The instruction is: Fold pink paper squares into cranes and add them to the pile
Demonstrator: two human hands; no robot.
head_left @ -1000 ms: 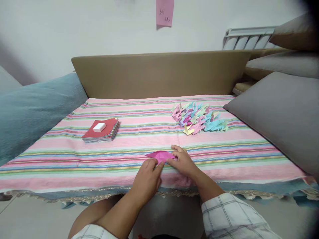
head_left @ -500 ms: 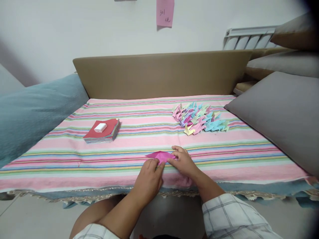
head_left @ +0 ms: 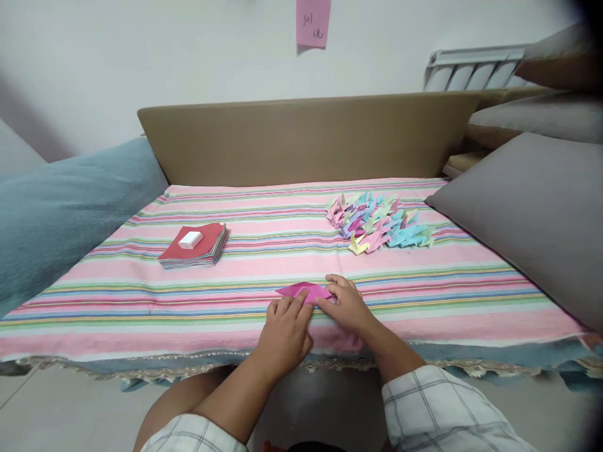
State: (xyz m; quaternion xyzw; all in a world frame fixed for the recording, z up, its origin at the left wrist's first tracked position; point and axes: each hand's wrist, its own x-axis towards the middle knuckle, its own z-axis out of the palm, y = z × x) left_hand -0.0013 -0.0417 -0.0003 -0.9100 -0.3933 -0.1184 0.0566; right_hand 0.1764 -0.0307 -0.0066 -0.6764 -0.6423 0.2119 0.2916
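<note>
A magenta sheet of folded paper (head_left: 320, 292), long and pointed at its left tip, lies on the striped cloth in front of me. My left hand (head_left: 285, 329) rests at its near left side, the index finger stretched over the paper's middle and pressing down. The left thumb lies by the paper's near edge, and the other fingers are spread on the cloth. My right hand (head_left: 348, 304) pinches the right end between thumb and fingers, which hide that tip. Beyond the right hand sits a cluster of folded paper cranes (head_left: 374, 229) in pink, blue, green, purple and yellow.
A stack of coloured paper (head_left: 211, 251), red on top, lies left with a small white block (head_left: 191, 240) on it. The striped cloth (head_left: 264, 220) covers the seat. A tan backrest (head_left: 301, 141), teal cushion (head_left: 80, 207) and grey cushions (head_left: 527, 207) border it.
My left index finger has moved up and right onto the middle of the magenta paper, where the left fingers were bunched at its near edge. The right hand has stayed at the right end.
</note>
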